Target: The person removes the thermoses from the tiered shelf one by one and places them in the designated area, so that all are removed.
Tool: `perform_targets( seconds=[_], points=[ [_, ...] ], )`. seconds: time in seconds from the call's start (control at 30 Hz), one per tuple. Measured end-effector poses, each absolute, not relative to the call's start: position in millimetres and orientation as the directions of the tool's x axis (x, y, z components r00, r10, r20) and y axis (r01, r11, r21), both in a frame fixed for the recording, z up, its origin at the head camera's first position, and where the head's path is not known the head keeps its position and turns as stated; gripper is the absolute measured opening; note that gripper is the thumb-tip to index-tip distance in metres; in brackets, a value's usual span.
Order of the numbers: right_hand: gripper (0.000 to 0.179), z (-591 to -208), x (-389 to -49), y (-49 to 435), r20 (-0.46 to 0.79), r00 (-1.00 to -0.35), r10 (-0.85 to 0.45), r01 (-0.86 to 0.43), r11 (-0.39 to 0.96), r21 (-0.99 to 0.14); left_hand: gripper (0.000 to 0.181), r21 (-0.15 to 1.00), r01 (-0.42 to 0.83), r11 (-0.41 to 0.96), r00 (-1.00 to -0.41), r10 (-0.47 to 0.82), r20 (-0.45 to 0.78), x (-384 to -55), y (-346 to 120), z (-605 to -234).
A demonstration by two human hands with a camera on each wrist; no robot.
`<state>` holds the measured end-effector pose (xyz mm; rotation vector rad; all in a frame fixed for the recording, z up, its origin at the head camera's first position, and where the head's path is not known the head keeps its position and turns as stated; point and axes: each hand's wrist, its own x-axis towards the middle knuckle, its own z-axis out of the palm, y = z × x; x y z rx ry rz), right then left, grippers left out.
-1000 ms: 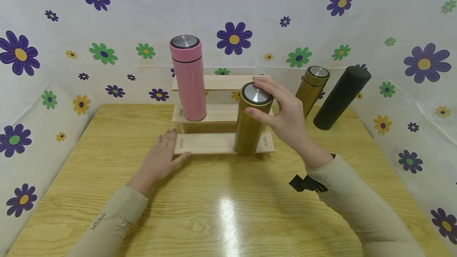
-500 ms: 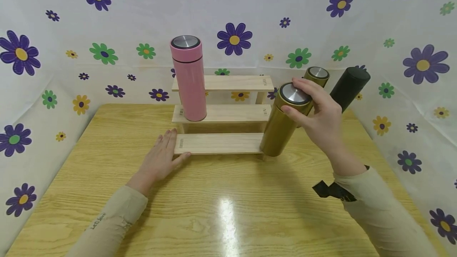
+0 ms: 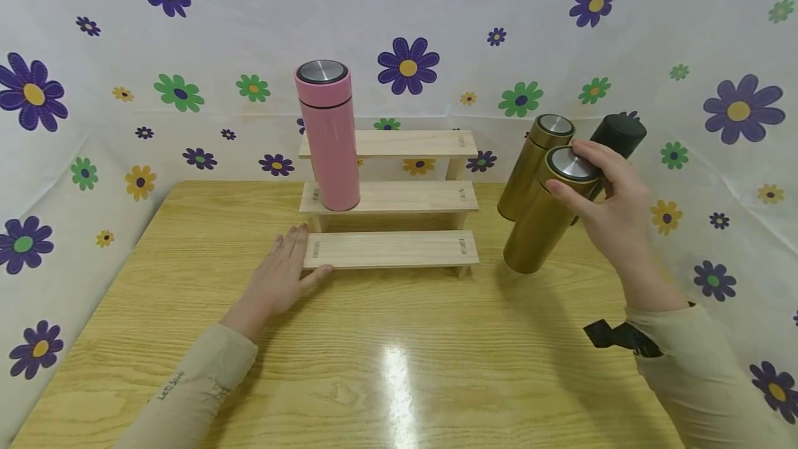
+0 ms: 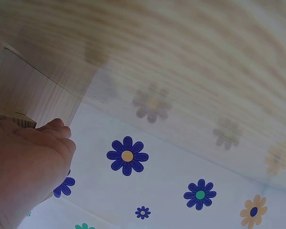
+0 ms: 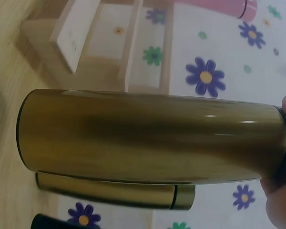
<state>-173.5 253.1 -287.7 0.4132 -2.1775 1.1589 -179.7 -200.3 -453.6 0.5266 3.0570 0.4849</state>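
Observation:
My right hand (image 3: 616, 213) grips a gold thermos (image 3: 541, 224) around its lid, with fingers and thumb on opposite sides. This thermos leans a little, and I cannot tell whether its base touches the table. In the right wrist view a second gold thermos (image 5: 114, 191) shows just past it. My left hand (image 3: 277, 274) rests with straight fingers against the left end of the lowest step of a three-step wooden shelf (image 3: 386, 249). A pink thermos (image 3: 330, 137) stands upright at the left of the middle step.
Behind the held thermos, the second gold one stands on the table (image 3: 349, 352), right of the shelf. A black thermos (image 3: 619, 134) is there too, partly hidden by my right hand. A flowered cloth (image 3: 206, 12) hangs around the back and sides.
My right hand has carried the gold thermos rightward, off the lowest step to beyond the shelf's right end. My left hand and the pink thermos have stayed put.

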Motion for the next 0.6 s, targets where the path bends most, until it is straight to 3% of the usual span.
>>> perform_targets(
  seconds=[0.3, 0.6],
  points=[
    [0.056, -298, -178, 287, 0.548, -0.821, 0.160, -0.323, 0.662, -0.677, 0.098, 0.295, 0.330, 0.897, -0.943, 0.330, 0.050, -180, -200, -453],
    [0.055, -309, -186, 312, 0.545, -0.798, 0.256, -0.252, 0.680, -0.689, 0.097, 0.291, 0.336, 0.896, -0.941, 0.331, 0.066, -181, -200, -455]
  ],
)
